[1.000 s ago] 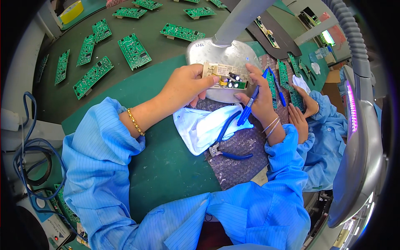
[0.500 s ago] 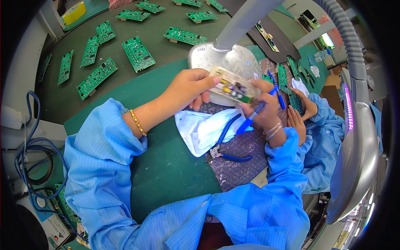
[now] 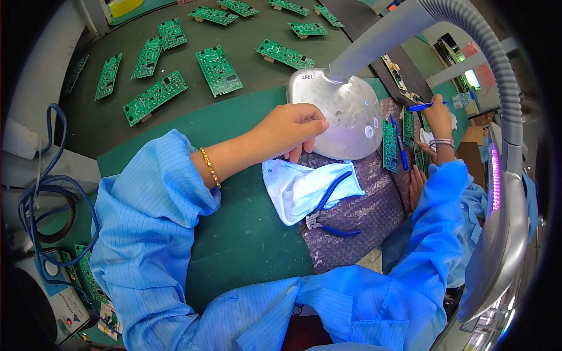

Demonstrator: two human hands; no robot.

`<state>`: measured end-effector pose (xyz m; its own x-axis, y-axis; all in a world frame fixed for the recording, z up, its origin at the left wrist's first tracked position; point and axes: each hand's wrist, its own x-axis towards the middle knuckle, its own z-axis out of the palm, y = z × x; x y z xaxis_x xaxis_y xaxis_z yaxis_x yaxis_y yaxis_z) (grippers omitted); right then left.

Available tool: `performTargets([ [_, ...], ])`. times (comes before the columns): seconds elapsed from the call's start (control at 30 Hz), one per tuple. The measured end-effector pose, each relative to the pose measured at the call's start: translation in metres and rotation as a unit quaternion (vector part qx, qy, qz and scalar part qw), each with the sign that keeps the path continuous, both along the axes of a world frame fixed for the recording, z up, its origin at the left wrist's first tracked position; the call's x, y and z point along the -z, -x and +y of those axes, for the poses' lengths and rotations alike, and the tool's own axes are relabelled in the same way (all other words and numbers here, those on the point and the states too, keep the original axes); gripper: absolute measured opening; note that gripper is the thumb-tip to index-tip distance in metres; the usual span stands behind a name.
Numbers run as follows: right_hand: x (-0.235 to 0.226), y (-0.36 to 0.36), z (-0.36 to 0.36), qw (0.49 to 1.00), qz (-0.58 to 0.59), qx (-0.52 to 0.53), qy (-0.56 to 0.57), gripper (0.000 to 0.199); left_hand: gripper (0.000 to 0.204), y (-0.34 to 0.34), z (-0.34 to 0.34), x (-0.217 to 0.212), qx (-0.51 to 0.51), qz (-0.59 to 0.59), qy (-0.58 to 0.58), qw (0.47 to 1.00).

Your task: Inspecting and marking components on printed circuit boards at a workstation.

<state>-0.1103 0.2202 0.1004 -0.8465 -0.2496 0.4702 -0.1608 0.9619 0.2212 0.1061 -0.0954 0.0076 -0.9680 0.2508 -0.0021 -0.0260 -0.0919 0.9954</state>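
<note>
Blue pen (image 3: 419, 107): slanting across the worker's right hand (image 3: 437, 119), at the bench's far right;
Right hand: gripping the pen narrowly; whether it also touches the pale board (image 3: 414, 97) just beyond, I cannot tell;
Left hand (image 3: 295, 130): loosely curled over the silver lamp base's (image 3: 345, 120) edge; whether anything sits inside, I cannot tell;
White cloth (image 3: 291, 190): below that hand, blue-handled cutters (image 3: 313, 221) partly across it;
Green boards (image 3: 218, 70): scattered beyond the left forearm.
</note>
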Motion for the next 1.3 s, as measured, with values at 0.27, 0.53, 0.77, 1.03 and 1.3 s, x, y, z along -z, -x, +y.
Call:
performTargets([
  [0.27, 0.020, 0.072, -0.016, 0.998, -0.043, 0.024, -0.026, 0.030, 0.020, -0.001, 0.000, 0.006, -0.003, 0.013, 0.002, 1.000],
  [0.53, 0.055, 0.215, -0.020, 0.987, 0.021, -0.157, -0.013, 0.018, 0.020, 0.000, 0.008, -0.003, 0.037, 0.043, 0.041, 0.998],
  [0.77, 0.058, 0.115, -0.241, 0.870, -0.120, -0.467, 0.102, 0.030, 0.021, -0.008, -0.002, 0.009, -0.003, 0.036, 0.048, 0.998],
  [1.03, 0.054, 0.106, -0.263, 0.835, -0.324, -0.442, 0.054, 0.040, 0.019, -0.005, 0.004, 0.013, 0.020, 0.077, 0.046, 0.996],
  [1.3, 0.028, 0.089, -0.175, 0.942, -0.097, -0.309, 0.086, 0.033, 0.017, -0.006, 0.007, 0.027, -0.050, 0.216, 0.159, 0.962],
])
